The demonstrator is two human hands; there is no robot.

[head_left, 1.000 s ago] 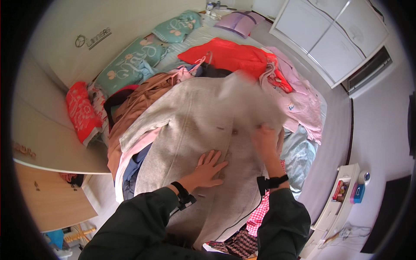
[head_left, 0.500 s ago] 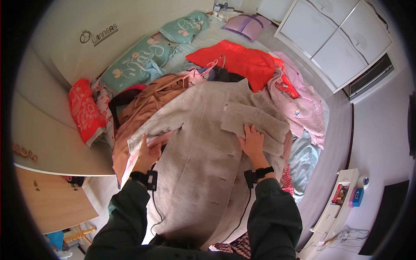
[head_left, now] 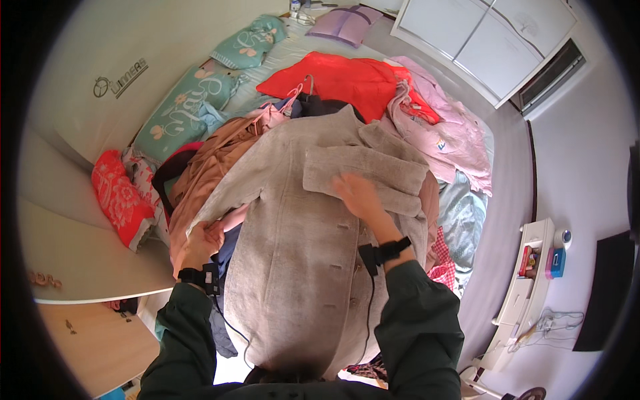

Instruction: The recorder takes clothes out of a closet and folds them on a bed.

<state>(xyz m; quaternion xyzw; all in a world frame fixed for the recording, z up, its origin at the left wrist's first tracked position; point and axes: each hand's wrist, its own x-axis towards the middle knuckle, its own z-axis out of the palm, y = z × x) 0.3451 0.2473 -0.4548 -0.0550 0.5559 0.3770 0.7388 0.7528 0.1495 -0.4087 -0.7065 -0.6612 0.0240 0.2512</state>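
A long greyish-beige coat (head_left: 293, 267) lies spread on the bed in front of me, with buttons and buttonholes down its front. One sleeve (head_left: 327, 163) is folded across its upper part; the other sleeve (head_left: 230, 180) slants down to the left. At that slanting sleeve's end, my left hand (head_left: 202, 243) is closed, fingers pinching the cuff. My right hand (head_left: 358, 195) is over the folded sleeve, its fingers smeared by motion, so their grip is unclear. Both wrists wear black straps with small boxes and cables.
Brown garments (head_left: 213, 157) lie left of the coat. Beyond it are a hanger (head_left: 309, 83), a red garment (head_left: 333, 77) and pink clothing (head_left: 447, 133). Green pillows (head_left: 177, 117) line the bed's left side. A wardrobe door (head_left: 87, 257) stands near left; a narrow white drawer unit (head_left: 523, 300) stands right.
My left hand has moved down and left and closed on the sleeve's cuff. The right hand has shifted slightly up and left over the folded sleeve. The whole view has turned somewhat.
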